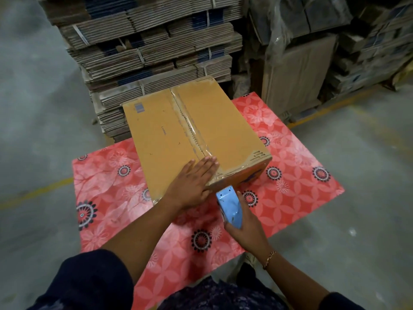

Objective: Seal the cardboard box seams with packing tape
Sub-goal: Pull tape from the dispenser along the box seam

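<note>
Brown cardboard fills the head view: I see the cardboard box [194,133] closed on the red flowered tabletop [290,166], clear packing tape [192,128] running along its centre seam. My left hand [193,184] lies flat, fingers [210,164] stretched out and pressed on the tape at the near edge of the box. My right hand [243,227] is wrapped around a blue tape dispenser [230,204], its toothed blade just beside the box's near face. Stacks of flattened cartons [145,48] stand behind.
</note>
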### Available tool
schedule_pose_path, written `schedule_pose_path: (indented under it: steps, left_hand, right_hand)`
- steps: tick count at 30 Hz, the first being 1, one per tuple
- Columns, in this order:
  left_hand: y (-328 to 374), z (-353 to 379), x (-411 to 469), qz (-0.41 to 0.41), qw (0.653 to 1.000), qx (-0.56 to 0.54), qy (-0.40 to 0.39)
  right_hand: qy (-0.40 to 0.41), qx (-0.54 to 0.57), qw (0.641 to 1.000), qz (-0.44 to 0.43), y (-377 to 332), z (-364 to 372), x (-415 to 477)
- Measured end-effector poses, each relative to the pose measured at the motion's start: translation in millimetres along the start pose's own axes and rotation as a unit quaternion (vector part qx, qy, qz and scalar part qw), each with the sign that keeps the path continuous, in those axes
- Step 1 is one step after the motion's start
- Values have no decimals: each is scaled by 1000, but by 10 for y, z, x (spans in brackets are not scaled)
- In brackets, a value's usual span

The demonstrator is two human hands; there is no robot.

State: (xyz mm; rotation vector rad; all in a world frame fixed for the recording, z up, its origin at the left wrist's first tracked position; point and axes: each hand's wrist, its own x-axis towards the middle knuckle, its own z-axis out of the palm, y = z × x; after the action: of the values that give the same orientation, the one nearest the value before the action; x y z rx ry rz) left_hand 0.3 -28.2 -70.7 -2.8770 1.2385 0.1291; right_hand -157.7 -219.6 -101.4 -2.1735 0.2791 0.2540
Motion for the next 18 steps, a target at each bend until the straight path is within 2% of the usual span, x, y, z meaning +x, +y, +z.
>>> schedule_pose_path:
  steps: [6,18]
  left_hand:
    - [-4,36,13,-5,1000,-10,7]
    - [22,18,28,-21,999,-24,-16]
  right_hand:
    - [58,-89,993,-49,-169,1,-134]
    - [60,-87,994,-37,-243,-135,-376]
